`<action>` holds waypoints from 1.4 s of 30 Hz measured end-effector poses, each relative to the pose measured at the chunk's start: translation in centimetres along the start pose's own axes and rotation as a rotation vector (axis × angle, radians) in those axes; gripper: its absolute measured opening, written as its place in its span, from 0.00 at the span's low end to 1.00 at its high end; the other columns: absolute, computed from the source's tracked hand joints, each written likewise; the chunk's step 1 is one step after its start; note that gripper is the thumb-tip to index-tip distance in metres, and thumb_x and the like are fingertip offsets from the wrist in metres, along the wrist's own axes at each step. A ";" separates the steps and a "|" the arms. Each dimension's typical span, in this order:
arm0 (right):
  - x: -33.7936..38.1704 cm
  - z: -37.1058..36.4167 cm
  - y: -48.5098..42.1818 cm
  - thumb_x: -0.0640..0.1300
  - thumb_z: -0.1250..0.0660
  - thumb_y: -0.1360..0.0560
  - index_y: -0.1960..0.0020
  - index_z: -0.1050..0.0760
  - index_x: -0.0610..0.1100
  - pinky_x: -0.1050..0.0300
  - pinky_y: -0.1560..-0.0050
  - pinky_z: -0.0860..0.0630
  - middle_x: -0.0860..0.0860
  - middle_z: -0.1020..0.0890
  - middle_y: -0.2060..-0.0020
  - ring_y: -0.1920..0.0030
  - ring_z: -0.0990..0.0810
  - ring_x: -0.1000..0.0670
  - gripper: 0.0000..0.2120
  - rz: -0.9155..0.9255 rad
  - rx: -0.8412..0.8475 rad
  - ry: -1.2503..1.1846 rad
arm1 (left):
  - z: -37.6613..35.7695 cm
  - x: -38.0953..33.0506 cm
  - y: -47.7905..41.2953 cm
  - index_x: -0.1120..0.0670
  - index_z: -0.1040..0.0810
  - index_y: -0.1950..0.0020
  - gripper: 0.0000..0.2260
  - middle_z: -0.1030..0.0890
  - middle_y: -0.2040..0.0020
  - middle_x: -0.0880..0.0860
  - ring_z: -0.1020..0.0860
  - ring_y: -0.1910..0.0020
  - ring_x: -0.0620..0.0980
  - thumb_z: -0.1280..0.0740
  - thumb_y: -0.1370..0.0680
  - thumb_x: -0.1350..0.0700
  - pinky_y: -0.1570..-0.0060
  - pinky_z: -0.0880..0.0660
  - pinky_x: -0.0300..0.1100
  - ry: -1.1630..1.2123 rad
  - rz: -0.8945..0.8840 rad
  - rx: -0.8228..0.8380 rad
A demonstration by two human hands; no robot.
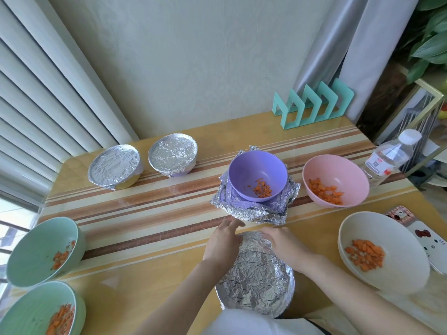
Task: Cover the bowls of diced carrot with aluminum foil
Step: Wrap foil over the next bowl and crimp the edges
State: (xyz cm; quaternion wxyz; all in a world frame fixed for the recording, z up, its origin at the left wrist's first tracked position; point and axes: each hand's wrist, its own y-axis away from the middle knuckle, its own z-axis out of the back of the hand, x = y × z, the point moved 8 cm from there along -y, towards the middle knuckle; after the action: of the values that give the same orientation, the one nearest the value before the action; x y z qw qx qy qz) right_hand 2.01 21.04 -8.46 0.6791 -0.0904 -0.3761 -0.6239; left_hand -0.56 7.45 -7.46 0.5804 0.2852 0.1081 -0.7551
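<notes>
The foil-covered bowl stands nearest me at the table's front edge, its near rim hidden behind white clothing and its contents sealed from view. My left hand rests against its far-left edge, fingers nearly straight and relaxed. My right hand curls over the far rim, gripping the foil; its fingertips are out of sight. Beyond, the purple bowl of carrot sits uncovered on crumpled foil sheets. Farthest back stand the left wrapped bowl and the right wrapped bowl.
</notes>
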 end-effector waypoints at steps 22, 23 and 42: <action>2.4 -0.3 -1.0 0.35 0.44 0.21 0.38 0.26 0.47 0.54 0.56 0.28 0.45 0.19 0.49 0.51 0.22 0.46 0.16 0.070 0.027 0.164 | 0.6 -1.3 0.3 0.59 0.25 0.54 0.03 0.21 0.55 0.56 0.24 0.55 0.55 0.34 0.26 0.64 0.59 0.31 0.44 0.124 0.001 -0.052; 2.4 -0.4 -1.0 0.34 0.44 0.21 0.38 0.25 0.47 0.54 0.55 0.28 0.45 0.19 0.49 0.51 0.22 0.46 0.17 0.067 0.020 0.165 | 0.5 -1.3 0.3 0.59 0.25 0.54 0.02 0.20 0.55 0.56 0.24 0.55 0.55 0.34 0.26 0.64 0.59 0.32 0.43 0.125 0.011 -0.048; 0.0 -0.6 0.0 0.36 0.46 0.19 0.33 0.30 0.44 0.74 0.66 0.32 0.51 0.22 0.51 0.67 0.27 0.68 0.17 -0.033 0.028 -0.107 | 0.5 -1.3 0.7 0.55 0.32 0.57 0.07 0.24 0.56 0.55 0.28 0.58 0.54 0.39 0.25 0.67 0.59 0.33 0.46 0.091 -0.011 -0.063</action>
State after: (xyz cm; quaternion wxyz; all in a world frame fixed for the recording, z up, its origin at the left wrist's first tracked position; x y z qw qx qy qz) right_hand 2.26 20.74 -8.89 0.6488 -0.1079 -0.4217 -0.6242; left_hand 0.18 8.02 -6.27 0.5792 0.3004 0.1598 -0.7407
